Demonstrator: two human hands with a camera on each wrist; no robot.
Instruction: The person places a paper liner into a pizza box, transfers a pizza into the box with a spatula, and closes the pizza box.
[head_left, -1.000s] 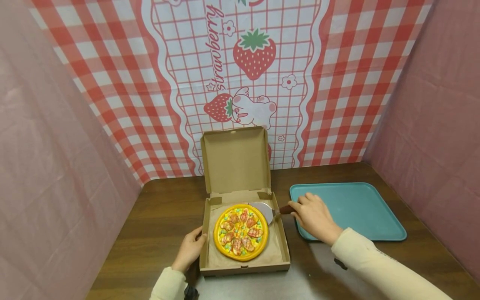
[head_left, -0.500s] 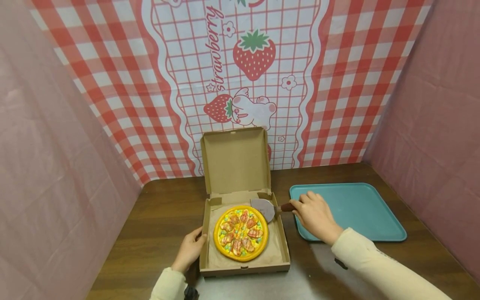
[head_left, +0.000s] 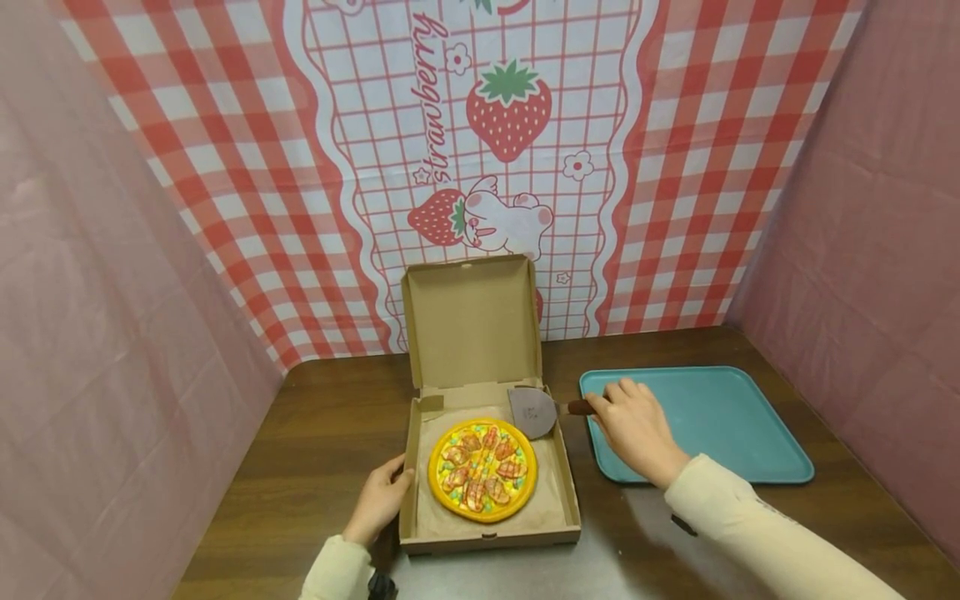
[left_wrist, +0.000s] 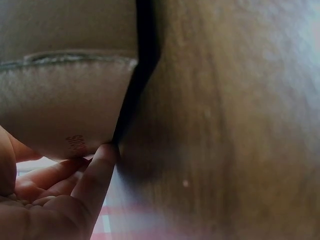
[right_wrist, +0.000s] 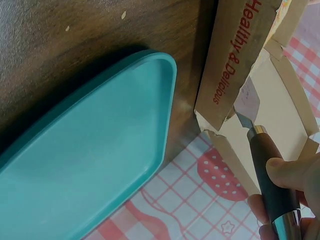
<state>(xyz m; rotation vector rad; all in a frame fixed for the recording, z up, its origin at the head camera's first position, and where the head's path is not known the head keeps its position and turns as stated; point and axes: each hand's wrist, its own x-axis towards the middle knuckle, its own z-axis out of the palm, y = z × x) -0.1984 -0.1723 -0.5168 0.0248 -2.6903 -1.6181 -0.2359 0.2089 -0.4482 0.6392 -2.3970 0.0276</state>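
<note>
A toy-like pizza with a yellow crust lies in the lower half of an open cardboard pizza box. By its brown handle, my right hand grips a pizza server. The server's flat metal blade is over the back right of the box, behind the pizza and apart from it. In the right wrist view the thumb lies along the dark handle. My left hand holds the box's left wall, thumb near the rim and fingers against the outer side.
A teal tray lies to the right of the box, partly under my right hand. The brown wooden table ends at a red-and-white checked strawberry cloth behind. Pink cloth hangs at both sides.
The server's blade has drawn out from the pizza's upper right edge, shifting backward and right, and more of it shows. The pizza settles slightly toward the front. My left hand stays put.
</note>
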